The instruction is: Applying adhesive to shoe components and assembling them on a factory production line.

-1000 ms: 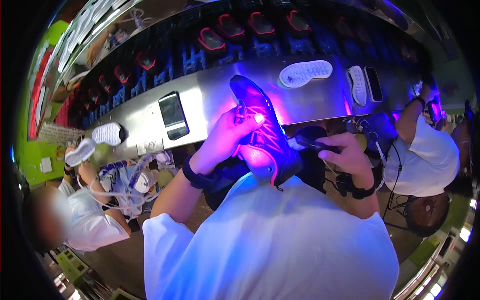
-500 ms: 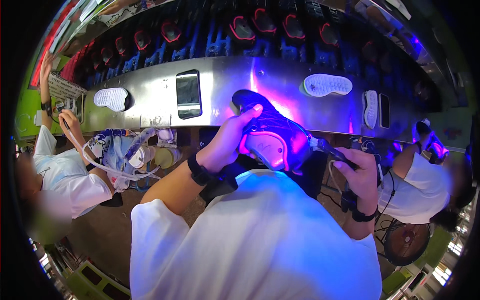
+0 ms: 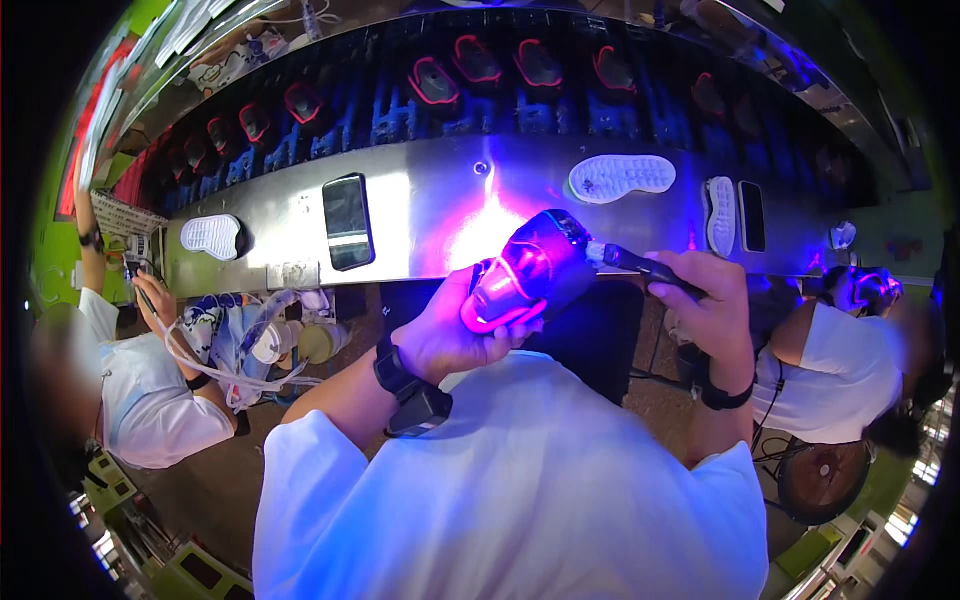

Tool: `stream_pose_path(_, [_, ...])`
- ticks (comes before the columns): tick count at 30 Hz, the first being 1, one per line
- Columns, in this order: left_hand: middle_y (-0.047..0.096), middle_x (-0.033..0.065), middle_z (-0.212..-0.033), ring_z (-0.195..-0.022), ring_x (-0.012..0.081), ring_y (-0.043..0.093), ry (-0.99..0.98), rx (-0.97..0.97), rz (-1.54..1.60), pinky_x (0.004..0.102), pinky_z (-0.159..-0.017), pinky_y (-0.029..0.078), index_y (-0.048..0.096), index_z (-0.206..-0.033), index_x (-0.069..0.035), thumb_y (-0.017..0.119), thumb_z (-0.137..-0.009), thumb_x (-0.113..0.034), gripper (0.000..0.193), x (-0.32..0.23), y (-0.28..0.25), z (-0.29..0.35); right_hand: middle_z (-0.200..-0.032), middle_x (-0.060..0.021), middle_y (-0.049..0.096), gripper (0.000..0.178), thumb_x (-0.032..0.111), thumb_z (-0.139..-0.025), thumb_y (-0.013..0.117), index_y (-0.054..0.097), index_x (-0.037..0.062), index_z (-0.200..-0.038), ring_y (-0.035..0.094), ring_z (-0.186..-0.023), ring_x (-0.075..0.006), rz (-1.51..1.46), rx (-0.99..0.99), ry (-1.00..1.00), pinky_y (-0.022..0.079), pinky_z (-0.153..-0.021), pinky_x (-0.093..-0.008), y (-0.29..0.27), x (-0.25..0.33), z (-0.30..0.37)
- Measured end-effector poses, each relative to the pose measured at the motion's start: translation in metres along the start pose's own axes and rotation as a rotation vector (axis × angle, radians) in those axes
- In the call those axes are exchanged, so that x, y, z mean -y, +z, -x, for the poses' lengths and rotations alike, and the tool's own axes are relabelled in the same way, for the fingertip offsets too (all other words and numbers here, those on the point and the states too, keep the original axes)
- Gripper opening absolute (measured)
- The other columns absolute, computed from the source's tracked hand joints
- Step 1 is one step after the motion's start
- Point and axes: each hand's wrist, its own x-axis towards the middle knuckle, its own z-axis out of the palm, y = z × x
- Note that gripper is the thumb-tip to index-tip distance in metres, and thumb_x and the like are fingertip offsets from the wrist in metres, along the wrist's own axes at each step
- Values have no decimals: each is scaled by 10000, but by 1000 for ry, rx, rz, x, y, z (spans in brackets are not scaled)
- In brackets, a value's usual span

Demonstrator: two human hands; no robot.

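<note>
My left hand [image 3: 440, 330] is wrapped round a dark shoe upper [image 3: 548, 250] with a glowing pink-red edge, held up over my lap just off the bench edge. The collar opening faces toward me. My right hand [image 3: 712, 290] grips a black-handled brush [image 3: 655, 272]. Its pale tip meets the right side of the upper, though whether it presses there is hard to tell. Violet light falls on the upper and both hands.
A metal bench [image 3: 430, 215] carries a phone [image 3: 347, 222], white soles [image 3: 622, 178] and another phone [image 3: 752, 217]. Behind it runs a dark rack [image 3: 390, 110] holding several red-edged uppers. Co-workers sit on both sides; the left one [image 3: 150, 390] has pale tubing [image 3: 240, 375] nearby.
The upper has been turned and tilted in my left hand, its toe swinging away from the far left. My right hand has raised the brush toward it. The view has shifted slightly.
</note>
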Motion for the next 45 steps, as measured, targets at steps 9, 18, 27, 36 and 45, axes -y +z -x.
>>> stream_pose_path(9, [554, 326, -1231, -1007, 374, 628, -253, 173, 221, 383, -776, 589, 271, -1447, 174, 524, -942, -607, 963, 4, -20, -14, -818, -87, 692, 387, 22, -730, 820, 746, 28, -1110, 649, -710, -177, -123, -131, -132, 496, -665, -277, 48, -25, 11])
stream_pose_path(18, [711, 81, -1075, -943, 183, 699, 475, 93, -737, 340, -834, 574, 606, -1227, -46, 584, -1013, -305, 336, -9, 28, -6, -933, -68, 720, 420, 20, -841, 754, 675, 3, -1253, 640, -832, -105, -165, -145, 166, 514, -767, -272, 74, -41, 14])
stream_pose_path(27, [689, 35, -1083, -941, 96, 667, 853, -275, -1426, 245, -794, 522, 523, -1370, -20, 759, -883, -295, 607, -23, 71, 61, -926, -93, 733, 381, 79, -849, 794, 690, -17, -1203, 653, -801, -143, -139, -250, -80, 524, -756, -301, 112, -18, 6])
stream_pose_path(36, [676, 111, -1116, -959, 280, 640, 1906, -460, -2165, 386, -886, 511, 673, -1254, -40, 867, -616, -97, 669, -24, 41, 55, -1035, -64, 697, 419, 40, -928, 702, 602, -20, -1330, 648, -908, -122, -620, -234, 380, 525, -803, -268, 80, -39, 12])
stream_pose_path(45, [593, 64, -1214, -1143, 301, 562, 2363, 326, -2916, 519, -1001, 578, 744, -1154, -226, 813, -719, -40, 478, -23, 69, 12, -994, -64, 749, 424, -9, -896, 693, 651, 33, -1316, 639, -815, -83, -356, -258, 62, 527, -777, -263, 34, 18, -26])
